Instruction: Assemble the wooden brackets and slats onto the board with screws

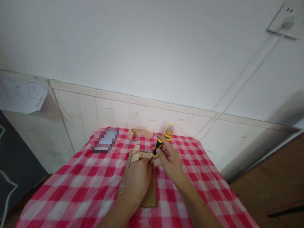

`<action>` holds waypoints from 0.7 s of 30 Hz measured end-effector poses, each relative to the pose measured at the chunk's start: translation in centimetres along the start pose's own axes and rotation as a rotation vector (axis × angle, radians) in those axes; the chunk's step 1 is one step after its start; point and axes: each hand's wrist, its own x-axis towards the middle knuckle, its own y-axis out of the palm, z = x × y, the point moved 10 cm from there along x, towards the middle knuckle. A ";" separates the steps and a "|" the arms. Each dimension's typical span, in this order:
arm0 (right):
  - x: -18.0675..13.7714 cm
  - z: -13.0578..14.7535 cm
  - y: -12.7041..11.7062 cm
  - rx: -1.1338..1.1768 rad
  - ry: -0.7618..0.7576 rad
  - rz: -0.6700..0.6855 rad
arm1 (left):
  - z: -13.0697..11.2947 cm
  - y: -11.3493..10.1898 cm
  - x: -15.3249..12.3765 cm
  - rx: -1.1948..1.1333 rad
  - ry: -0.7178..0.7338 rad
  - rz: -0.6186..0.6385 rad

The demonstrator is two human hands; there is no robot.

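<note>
My right hand (pixel 168 158) is closed around a yellow and black screwdriver (pixel 155 149), whose tip points down at a light wooden piece (pixel 140 155). My left hand (pixel 138 178) rests fingers-down on that wooden piece, pressing it onto a brown board (pixel 151 196) lying on the table. The left fingers curl over the wood, so their tips are partly hidden.
The table carries a red and white checked cloth (pixel 78 183). A second curved wooden piece (pixel 139 132), a small metal tool (pixel 130 143), a yellow bit holder (pixel 169 131) and a blurred dark object (pixel 105 140) lie near the back wall. Floor drops off at right.
</note>
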 end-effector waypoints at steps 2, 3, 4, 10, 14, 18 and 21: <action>-0.1 0.0 -0.1 -0.007 -0.007 -0.012 | 0.0 0.1 0.0 0.004 0.000 0.006; -0.1 0.0 -0.2 -0.012 -0.011 -0.025 | 0.0 0.1 0.0 0.004 0.000 0.012; -0.2 -0.1 -0.4 -0.015 -0.016 -0.042 | 0.0 0.2 0.0 0.004 -0.002 0.019; -0.3 -0.4 -0.8 -0.013 -0.010 -0.120 | 0.3 0.3 0.0 0.002 -0.016 0.021; -0.1 -0.7 -0.9 -0.004 -0.010 -0.167 | 0.4 0.6 0.1 0.014 -0.028 0.038; -0.1 -1.0 -0.9 -0.025 -0.017 -0.175 | 0.8 0.8 0.1 0.024 -0.058 0.051; -0.2 -0.8 -0.7 -0.055 -0.020 -0.144 | 1.0 1.0 0.2 0.017 -0.060 0.055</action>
